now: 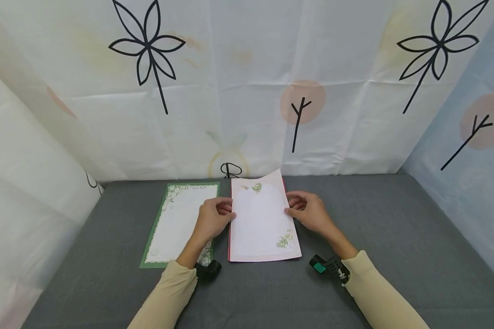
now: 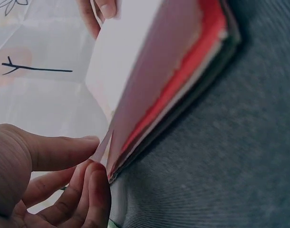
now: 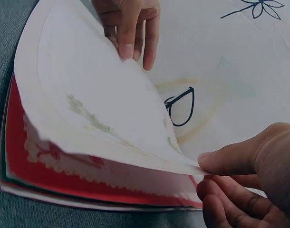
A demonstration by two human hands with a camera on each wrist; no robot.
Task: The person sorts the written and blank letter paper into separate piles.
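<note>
A pale pink sheet of paper (image 1: 259, 224) with green leaf sprigs lies over a stack of coloured sheets (image 3: 21, 142), its near part lifted off them. My left hand (image 1: 215, 215) pinches its left edge between thumb and fingers, and my right hand (image 1: 308, 211) pinches the right edge. Beneath it a red-bordered sheet (image 2: 202, 47) tops the stack, with green and white edges below. Left of the stack, a green-bordered sheet (image 1: 181, 219) with a floral frame lies flat, partly covered by my left forearm.
Grey cloth covers the table (image 1: 378, 219). Behind it hangs a white curtain (image 1: 238, 114) with black leaf and branch drawings. Each wrist wears a black camera, one of them the right wrist camera (image 1: 329, 267) beside the stack.
</note>
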